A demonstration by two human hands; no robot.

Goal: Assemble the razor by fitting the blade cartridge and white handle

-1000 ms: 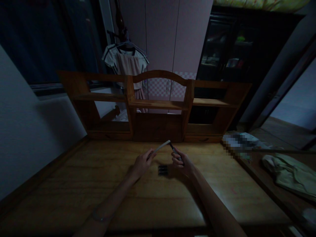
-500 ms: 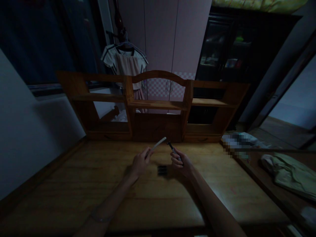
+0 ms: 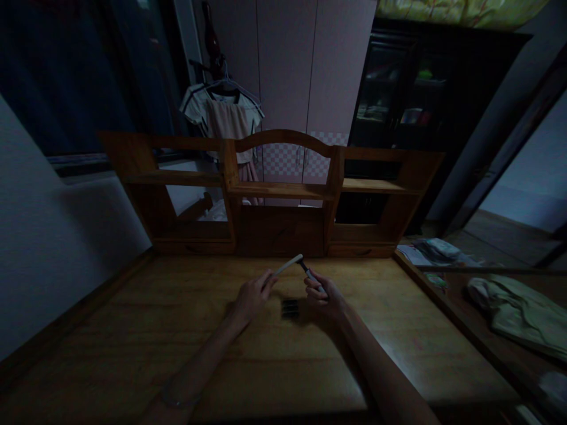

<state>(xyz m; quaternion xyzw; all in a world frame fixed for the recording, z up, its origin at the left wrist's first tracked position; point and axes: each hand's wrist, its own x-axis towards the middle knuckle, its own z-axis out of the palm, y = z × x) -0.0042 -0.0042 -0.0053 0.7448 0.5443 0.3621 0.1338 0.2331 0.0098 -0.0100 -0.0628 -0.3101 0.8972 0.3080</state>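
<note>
While your left hand grips a white stick, your right hand clasps a grey-handled black tool, tips meeting; a black three-rowed pack lies nearer on the brown wooden desk. The far black glass-fronted cabinet holds a green object.

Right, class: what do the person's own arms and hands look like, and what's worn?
The left forearm and right forearm show no sleeves. A thin, pale band circles the left one. The left hand and right hand are ungloved; dim light hides finer detail.
</note>
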